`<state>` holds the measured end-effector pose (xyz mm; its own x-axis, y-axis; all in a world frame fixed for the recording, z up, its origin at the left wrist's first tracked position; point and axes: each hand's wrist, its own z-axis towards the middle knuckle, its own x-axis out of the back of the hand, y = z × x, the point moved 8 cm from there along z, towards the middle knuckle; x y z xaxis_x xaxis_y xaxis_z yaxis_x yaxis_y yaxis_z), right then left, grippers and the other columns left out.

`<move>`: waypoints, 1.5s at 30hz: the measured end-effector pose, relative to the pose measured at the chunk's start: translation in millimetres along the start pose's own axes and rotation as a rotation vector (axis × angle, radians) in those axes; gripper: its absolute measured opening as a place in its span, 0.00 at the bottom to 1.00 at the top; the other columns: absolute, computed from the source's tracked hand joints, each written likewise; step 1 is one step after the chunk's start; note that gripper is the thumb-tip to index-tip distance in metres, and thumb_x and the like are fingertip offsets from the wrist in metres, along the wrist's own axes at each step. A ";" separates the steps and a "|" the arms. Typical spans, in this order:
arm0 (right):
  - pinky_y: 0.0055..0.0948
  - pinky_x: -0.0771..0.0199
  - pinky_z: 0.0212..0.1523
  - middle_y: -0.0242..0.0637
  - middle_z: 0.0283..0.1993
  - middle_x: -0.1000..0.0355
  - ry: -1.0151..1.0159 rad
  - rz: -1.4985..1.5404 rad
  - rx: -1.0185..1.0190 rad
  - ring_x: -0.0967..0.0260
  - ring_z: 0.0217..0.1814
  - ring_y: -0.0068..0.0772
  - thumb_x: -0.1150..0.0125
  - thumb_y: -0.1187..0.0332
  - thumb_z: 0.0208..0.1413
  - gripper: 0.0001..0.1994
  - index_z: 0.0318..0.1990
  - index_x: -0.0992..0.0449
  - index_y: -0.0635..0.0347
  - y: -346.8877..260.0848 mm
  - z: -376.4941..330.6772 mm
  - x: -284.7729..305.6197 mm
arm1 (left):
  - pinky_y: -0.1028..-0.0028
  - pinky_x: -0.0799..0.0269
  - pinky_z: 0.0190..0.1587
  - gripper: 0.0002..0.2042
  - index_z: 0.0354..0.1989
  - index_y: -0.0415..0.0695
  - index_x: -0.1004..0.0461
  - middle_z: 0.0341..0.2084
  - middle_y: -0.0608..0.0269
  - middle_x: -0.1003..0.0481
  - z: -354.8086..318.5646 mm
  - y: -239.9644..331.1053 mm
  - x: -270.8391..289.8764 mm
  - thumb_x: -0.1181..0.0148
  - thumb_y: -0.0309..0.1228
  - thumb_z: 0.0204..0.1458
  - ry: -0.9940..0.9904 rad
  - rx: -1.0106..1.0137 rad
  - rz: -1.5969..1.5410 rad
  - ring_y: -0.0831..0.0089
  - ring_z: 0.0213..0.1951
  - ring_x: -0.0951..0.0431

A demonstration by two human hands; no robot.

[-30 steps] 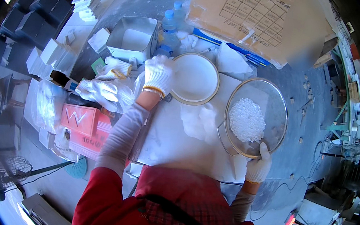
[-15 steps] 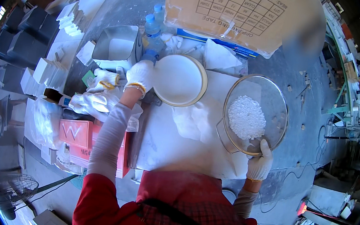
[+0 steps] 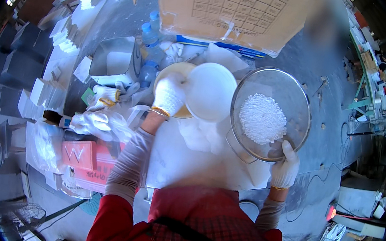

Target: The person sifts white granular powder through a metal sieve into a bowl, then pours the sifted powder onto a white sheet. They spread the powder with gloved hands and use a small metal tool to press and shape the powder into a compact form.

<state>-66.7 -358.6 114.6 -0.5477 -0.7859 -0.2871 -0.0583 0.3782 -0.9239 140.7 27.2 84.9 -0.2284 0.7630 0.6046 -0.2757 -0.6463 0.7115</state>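
My left hand (image 3: 169,94), in a white knit glove, is closed at the left rim of a round white bowl (image 3: 211,92). Partly covered by that bowl and hand is a cream-coloured round tub (image 3: 176,69). In my gloved right hand (image 3: 286,168) I grip the near rim of a round wire-mesh sieve (image 3: 298,115), thumb over the edge. A heap of lumpy white powder (image 3: 261,119) lies in the sieve. Loose white powder (image 3: 201,133) is spread on the pale board (image 3: 182,165) below the bowl.
At the back stands a large cardboard box (image 3: 230,9). A grey square tin (image 3: 113,60) and plastic bottles (image 3: 150,36) are at the back left. Spare gloves (image 3: 98,123) and a red box (image 3: 80,155) lie left. Beyond the sieve, a blurred shape (image 3: 327,26) appears.
My left hand has shifted right with the white bowl, uncovering part of the cream tub. The bowl now sits close beside the sieve. My right hand still holds the sieve.
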 end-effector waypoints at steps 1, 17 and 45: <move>0.37 0.20 0.49 0.46 0.50 0.20 0.001 0.014 -0.001 0.21 0.45 0.39 0.37 0.67 0.66 0.20 0.59 0.24 0.74 -4.1 1.8 -0.3 | 0.53 0.21 0.41 0.11 0.32 0.40 0.17 0.30 0.42 0.19 1.0 8.4 -17.2 0.35 0.36 0.57 -0.031 -0.021 -0.013 0.41 0.35 0.18; 0.40 0.15 0.43 0.45 0.44 0.19 0.051 -0.011 -0.004 0.18 0.41 0.43 0.34 0.73 0.61 0.18 0.56 0.22 0.76 -18.4 65.2 15.5 | 0.50 0.21 0.38 0.04 0.28 0.41 0.20 0.30 0.43 0.20 -26.8 41.1 -172.2 0.38 0.28 0.52 -0.101 0.047 -0.043 0.42 0.34 0.18; 0.42 0.19 0.48 0.42 0.51 0.19 0.031 0.180 -0.084 0.20 0.49 0.41 0.36 0.69 0.65 0.17 0.59 0.22 0.67 47.5 67.9 -14.9 | 0.65 0.34 0.69 0.29 0.75 0.35 0.35 0.67 0.54 0.28 -90.8 86.9 -87.1 0.51 0.44 0.75 -0.279 0.246 -0.927 0.68 0.66 0.29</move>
<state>-4.7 -362.2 57.8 -0.5806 -0.6872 -0.4366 -0.0259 0.5516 -0.8337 51.8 -95.0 61.6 0.2154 0.9585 -0.1869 -0.0259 0.1969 0.9801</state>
